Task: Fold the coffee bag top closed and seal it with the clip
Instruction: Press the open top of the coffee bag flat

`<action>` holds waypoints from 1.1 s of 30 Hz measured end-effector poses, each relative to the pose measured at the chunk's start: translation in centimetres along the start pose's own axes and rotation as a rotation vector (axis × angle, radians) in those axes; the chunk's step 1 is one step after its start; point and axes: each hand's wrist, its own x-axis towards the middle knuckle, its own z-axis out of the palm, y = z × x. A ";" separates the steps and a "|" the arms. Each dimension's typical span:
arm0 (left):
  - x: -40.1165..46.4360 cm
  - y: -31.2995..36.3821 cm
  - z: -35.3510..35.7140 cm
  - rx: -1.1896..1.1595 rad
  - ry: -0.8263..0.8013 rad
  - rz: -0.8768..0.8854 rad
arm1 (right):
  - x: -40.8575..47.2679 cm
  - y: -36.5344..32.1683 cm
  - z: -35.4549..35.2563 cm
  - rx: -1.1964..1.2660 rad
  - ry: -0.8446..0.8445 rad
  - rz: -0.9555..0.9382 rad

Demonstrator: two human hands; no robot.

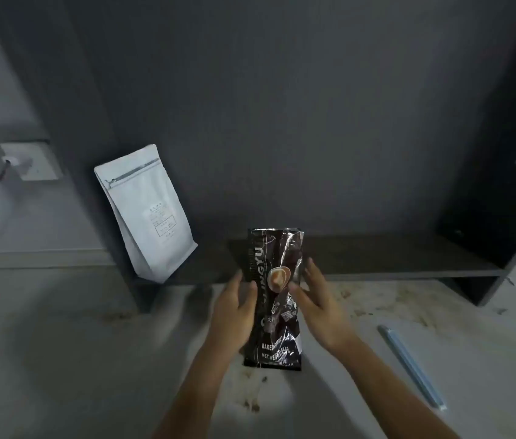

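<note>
the black coffee bag [274, 299] stands upright on the pale surface [60, 359], just in front of the dark shelf [392, 251], its top open and unfolded, likely steadied so the top can be folded. the left hand [237, 308] and right hand [316, 304] flank its middle, fingers [308, 274] loosely spread, resting against its sides rather than gripping. the blue clip [411, 365] lies apart to the right, untouched. a white bag [147, 213] leans on the shelf.
</note>
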 end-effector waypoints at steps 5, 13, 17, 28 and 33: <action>-0.5 -1.4 2.9 -0.107 -0.144 -0.076 | 0.6 3.1 1.4 0.074 0.015 0.093; -1.1 -1.5 2.8 -0.215 -0.118 -0.044 | 0.8 2.4 1.4 -0.067 0.093 0.136; -2.3 -1.5 2.2 -0.301 -0.196 0.025 | 0.3 0.7 0.6 -0.207 0.207 0.124; -4.6 -2.7 3.9 -0.444 -0.202 0.044 | -1.4 -1.6 -0.5 -0.477 0.170 0.124; -4.5 -3.6 5.0 -0.409 -0.243 -0.062 | -2.5 -3.6 -1.2 -0.502 0.246 -0.035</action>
